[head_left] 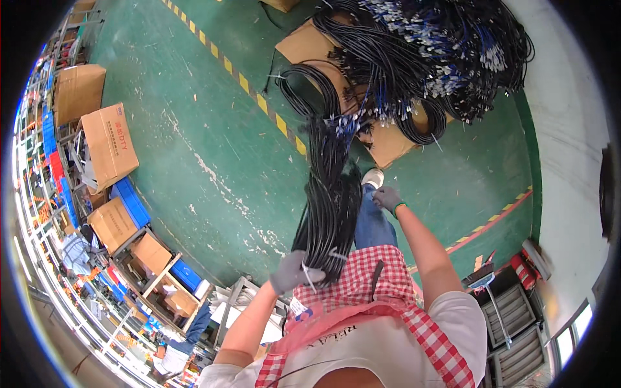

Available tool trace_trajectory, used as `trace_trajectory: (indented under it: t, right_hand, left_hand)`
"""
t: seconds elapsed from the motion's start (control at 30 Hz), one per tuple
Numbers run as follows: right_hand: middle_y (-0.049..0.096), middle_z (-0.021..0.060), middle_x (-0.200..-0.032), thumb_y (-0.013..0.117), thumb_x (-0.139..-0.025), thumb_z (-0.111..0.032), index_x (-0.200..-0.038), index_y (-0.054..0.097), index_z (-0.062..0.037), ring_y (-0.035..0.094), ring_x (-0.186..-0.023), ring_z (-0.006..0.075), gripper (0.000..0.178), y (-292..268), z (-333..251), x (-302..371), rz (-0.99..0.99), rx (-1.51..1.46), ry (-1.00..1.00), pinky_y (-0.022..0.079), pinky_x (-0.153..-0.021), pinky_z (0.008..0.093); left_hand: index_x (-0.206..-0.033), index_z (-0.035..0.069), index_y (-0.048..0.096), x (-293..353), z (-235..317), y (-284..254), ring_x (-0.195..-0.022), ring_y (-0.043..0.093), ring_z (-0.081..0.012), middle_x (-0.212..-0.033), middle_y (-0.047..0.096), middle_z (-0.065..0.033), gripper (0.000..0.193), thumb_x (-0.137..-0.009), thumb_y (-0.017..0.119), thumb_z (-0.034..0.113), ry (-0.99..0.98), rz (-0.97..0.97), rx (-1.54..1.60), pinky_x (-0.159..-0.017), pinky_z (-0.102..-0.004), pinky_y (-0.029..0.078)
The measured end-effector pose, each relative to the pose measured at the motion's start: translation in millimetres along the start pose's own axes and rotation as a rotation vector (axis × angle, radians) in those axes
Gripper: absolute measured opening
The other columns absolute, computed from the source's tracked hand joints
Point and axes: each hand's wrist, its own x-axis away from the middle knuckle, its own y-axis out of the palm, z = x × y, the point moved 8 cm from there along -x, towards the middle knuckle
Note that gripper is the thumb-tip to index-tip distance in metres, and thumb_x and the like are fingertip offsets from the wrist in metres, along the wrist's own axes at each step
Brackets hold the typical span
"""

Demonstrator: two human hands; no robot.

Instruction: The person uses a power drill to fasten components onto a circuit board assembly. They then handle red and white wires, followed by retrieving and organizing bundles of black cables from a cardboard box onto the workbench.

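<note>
Fingers of the left hand (289, 274) gripped a tied cable bundle (325, 213); those of the right hand (388, 199) curled, contents unclear; beyond them lay an unheld cable heap (381, 55).

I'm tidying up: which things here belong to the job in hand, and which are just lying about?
Seemingly the job:
long black cable bundle, white-tied, in the gray-gloved left hand
heaped black cables with blue and white ends

Apparently lying about:
brown cardboard boxes, left
blue plastic bin beside them
long-handled tool, right
</note>
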Motion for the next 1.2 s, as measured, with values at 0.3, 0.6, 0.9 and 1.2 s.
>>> trace_trajectory:
  t: [0.3,0.6,0.9,1.2]
  right_hand:
    - [0.067,0.0151,-0.102,0.056,-0.075,-0.034,-0.101,0.068,-0.0102,0.063,-0.099,0.0313,0.037,10.5,-318.6,-108.1,0.187,-0.038,-0.319,0.048,-0.089,0.0375]
    - [0.060,0.0157,-0.121,0.076,-0.070,-0.025,-0.125,0.051,0.0075,0.057,-0.108,0.0248,0.068,106.0,-384.7,-481.2,0.446,-0.934,-0.021,0.041,-0.097,0.0334]
    - [0.061,0.0074,-0.104,0.058,-0.076,-0.002,-0.106,0.055,-0.0045,0.057,-0.101,0.0190,0.031,43.6,-469.2,-336.7,-0.006,-0.812,-0.487,0.043,-0.093,0.0318]
    - [0.057,0.0079,-0.115,0.060,-0.091,-0.021,-0.138,0.040,-0.0090,0.054,-0.102,0.0197,0.052,-206.2,-493.3,-216.9,0.552,-0.441,-0.599,0.046,-0.086,0.0291]
  left_hand:
    - [-0.129,0.000,0.047,22.2,-23.7,-77.5,-0.097,0.062,-0.0212,-0.107,0.064,-0.0106,0.060,-0.081,0.064,0.030,-0.148,-0.050,0.848,-0.084,-0.0349,0.050]
    - [-0.133,0.002,0.043,-138.0,-108.5,-262.5,-0.113,0.056,-0.0308,-0.127,0.054,-0.0167,0.066,-0.078,0.060,0.035,-0.098,0.160,1.296,-0.099,-0.0456,0.045]
    - [-0.130,-0.001,0.045,-162.5,-86.7,-315.6,-0.112,0.057,-0.0305,-0.125,0.055,-0.0173,0.063,-0.078,0.059,0.032,-0.201,0.196,1.242,-0.098,-0.0433,0.047]
    - [-0.123,0.000,0.052,-167.6,-102.5,-342.4,-0.109,0.059,-0.0283,-0.119,0.059,-0.0153,0.051,-0.084,0.052,0.032,-0.265,0.186,1.284,-0.096,-0.0421,0.046]
